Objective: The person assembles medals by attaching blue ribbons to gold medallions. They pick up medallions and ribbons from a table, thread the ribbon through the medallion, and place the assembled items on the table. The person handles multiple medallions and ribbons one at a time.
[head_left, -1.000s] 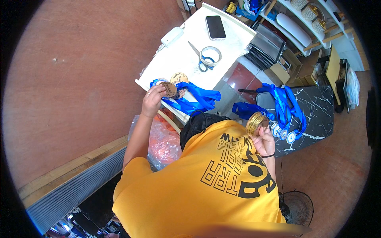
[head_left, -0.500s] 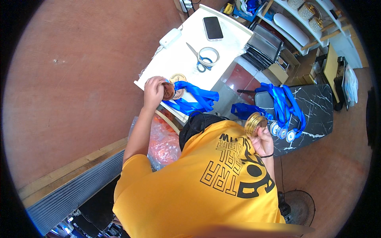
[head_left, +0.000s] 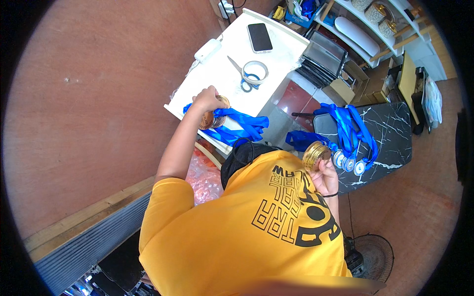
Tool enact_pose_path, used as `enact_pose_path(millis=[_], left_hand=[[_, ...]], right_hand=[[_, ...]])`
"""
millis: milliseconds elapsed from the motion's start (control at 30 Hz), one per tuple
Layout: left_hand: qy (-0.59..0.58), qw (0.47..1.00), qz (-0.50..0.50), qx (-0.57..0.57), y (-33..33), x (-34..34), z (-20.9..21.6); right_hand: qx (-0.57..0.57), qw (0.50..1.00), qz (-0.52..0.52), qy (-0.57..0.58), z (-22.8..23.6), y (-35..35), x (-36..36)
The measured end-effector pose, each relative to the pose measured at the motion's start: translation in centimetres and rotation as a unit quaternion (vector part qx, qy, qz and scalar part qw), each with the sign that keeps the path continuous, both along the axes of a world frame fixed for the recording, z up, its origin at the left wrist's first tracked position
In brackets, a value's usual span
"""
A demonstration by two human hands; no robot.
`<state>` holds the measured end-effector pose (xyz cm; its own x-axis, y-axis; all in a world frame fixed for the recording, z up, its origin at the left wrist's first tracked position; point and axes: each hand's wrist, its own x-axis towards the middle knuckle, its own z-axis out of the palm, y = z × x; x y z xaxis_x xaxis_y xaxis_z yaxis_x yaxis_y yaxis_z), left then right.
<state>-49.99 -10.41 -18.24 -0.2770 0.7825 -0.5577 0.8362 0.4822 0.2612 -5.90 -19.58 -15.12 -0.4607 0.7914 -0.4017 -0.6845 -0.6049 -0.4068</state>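
My right hand (head_left: 326, 178) is closed around a stack of gold-coloured medals (head_left: 314, 157), held in front of the marble-patterned table. Their blue ribbons (head_left: 302, 140) trail toward that table. My left hand (head_left: 207, 100), fingers curled, is at the near-left edge of the white table; what its fingertips grip is hidden. Close under it lie a bronze-coloured medal (head_left: 206, 121) and a gold-coloured medal (head_left: 223, 101). Blue ribbons (head_left: 244, 123) spread right from these medals, and a bit of blue ribbon (head_left: 186, 107) shows left of my wrist.
On the white table (head_left: 222, 74) are scissors (head_left: 246, 85), a tape roll (head_left: 255, 72), a phone (head_left: 260, 38) and a white box (head_left: 208, 51). Silver-coloured medals (head_left: 348, 163) with blue ribbons lie on the black marble-patterned table (head_left: 395, 133). A fan (head_left: 373, 254) stands behind it, lower right.
My left hand has moved slightly right and away from me over the medals, its fingers off the bronze-coloured medal's front. My right hand still holds its stack.
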Motion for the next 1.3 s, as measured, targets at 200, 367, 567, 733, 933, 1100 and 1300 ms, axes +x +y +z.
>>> enact_pose_path(millis=[200, 367, 567, 733, 933, 1100, 1300], left_hand=[[0.042, 0.999, -0.027, 0.017, 0.1, -0.3, -0.7], [-0.013, 1.000, -0.021, -0.017, 0.5, -1.4, -0.7], [-0.167, 0.983, 0.056, 0.042, 0.6, -3.2, -1.9], [-0.251, 0.954, 0.121, 0.114, 1.0, -3.9, -2.6], [-0.373, 0.871, 0.204, 0.246, 1.3, -2.6, 1.5], [-0.402, 0.867, 0.200, 0.217, 0.6, 0.6, 6.1], [-0.368, 0.902, -0.004, 0.227, -3.2, 12.5, 6.7]], right_hand=[[0.000, 0.999, -0.008, 0.032, -0.2, 0.0, 0.2], [0.002, 1.000, -0.012, 0.019, -0.4, 0.1, 0.2], [-0.003, 1.000, -0.013, 0.012, -0.3, 0.2, 0.2], [0.000, 1.000, -0.010, 0.012, -0.3, 0.2, 0.3], [0.001, 1.000, 0.004, -0.005, -0.4, 0.4, 0.2], [-0.006, 1.000, 0.005, -0.005, -0.4, 0.4, 0.2], [-0.003, 1.000, 0.020, 0.003, -0.4, 0.9, -0.6]])
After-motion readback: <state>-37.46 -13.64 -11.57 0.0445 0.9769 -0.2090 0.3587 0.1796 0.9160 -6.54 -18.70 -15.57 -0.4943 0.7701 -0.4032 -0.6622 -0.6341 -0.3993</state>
